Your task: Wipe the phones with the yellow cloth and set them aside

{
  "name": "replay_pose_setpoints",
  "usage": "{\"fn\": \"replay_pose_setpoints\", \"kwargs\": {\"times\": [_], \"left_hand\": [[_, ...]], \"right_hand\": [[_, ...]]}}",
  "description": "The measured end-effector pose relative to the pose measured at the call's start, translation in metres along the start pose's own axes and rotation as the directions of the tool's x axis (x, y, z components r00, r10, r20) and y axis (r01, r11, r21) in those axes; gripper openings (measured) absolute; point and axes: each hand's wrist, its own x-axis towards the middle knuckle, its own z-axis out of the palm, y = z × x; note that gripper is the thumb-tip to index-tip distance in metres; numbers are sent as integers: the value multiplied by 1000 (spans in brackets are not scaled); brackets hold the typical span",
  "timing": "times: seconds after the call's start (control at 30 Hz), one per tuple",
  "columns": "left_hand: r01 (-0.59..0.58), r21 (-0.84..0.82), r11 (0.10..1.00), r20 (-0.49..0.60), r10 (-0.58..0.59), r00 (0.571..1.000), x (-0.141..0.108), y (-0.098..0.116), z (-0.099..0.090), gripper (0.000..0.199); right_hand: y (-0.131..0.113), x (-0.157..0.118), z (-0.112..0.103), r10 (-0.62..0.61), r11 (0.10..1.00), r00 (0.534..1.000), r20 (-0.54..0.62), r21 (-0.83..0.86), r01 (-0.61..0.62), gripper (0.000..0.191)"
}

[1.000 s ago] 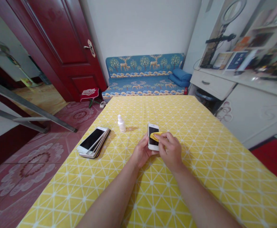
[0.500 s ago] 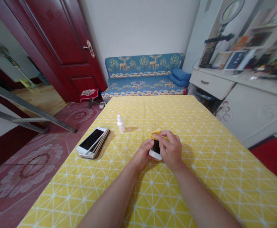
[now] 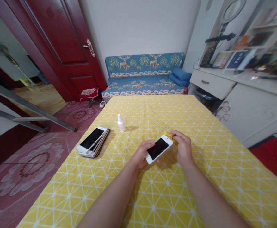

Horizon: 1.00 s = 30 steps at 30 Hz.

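Observation:
My left hand point(image 3: 142, 154) grips a white smartphone point(image 3: 158, 149) by its lower end, holding it tilted a little above the table with its black screen facing up. My right hand point(image 3: 183, 147) pinches a crumpled yellow cloth point(image 3: 169, 135) and sits just past the phone's upper corner. The cloth touches or nearly touches that corner. To the left lies a stack of several smartphones point(image 3: 92, 142), with a small white dropper bottle point(image 3: 121, 124) standing beyond it.
All of this is on a table covered by a yellow patterned cloth point(image 3: 190, 196). A blue deer-print sofa point(image 3: 143, 72) stands beyond the far edge. A white drawer unit point(image 3: 212, 84) is at the right, a dark red door point(image 3: 58, 47) at the left, and tiled floor point(image 3: 31, 164) lies below the table's left edge.
The phone has swung from nearly upright to a slanted position and now shows its whole screen. My right hand has moved right, taking the yellow cloth off the phone's face to its upper corner.

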Motion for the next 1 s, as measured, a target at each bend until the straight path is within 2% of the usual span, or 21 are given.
{"fn": "replay_pose_setpoints", "kwargs": {"times": [0.07, 0.13, 0.27, 0.47, 0.6, 0.7, 0.8, 1.0], "left_hand": [[-78, -24, 997, -107, 75, 991, 1, 1, -2, 26], [-130, -30, 991, -161, 124, 979, 2, 2, -2, 22], [-113, -25, 993, -154, 108, 982, 1, 2, -1, 21], [-114, -21, 993, -224, 106, 969, 0, 1, 1, 18], [-111, -53, 992, -236, 96, 967, 3, -1, -1, 19], [-125, -93, 988, -196, 105, 975, 5, -1, -4, 19], [-152, -144, 978, -170, 126, 977, 7, 0, -7, 14], [-173, -214, 961, -244, 119, 962, 8, 2, -8, 15]], "right_hand": [[0, -1, 1, -31, 999, 1000, -3, 35, 31, 20], [-2, -2, 3, -104, 995, 992, 69, 13, 103, 21], [-9, -6, 6, -217, 973, 954, 206, -31, 228, 24], [-25, -17, 9, -375, 914, 911, 173, -95, 394, 27], [-28, -25, 14, -473, 821, 842, 258, -217, 528, 33], [-25, -31, 19, -489, 779, 787, 377, -217, 588, 38], [-23, -35, 23, -463, 783, 756, 462, -185, 593, 40], [-27, -40, 23, -459, 793, 729, 509, -137, 594, 41]]}}
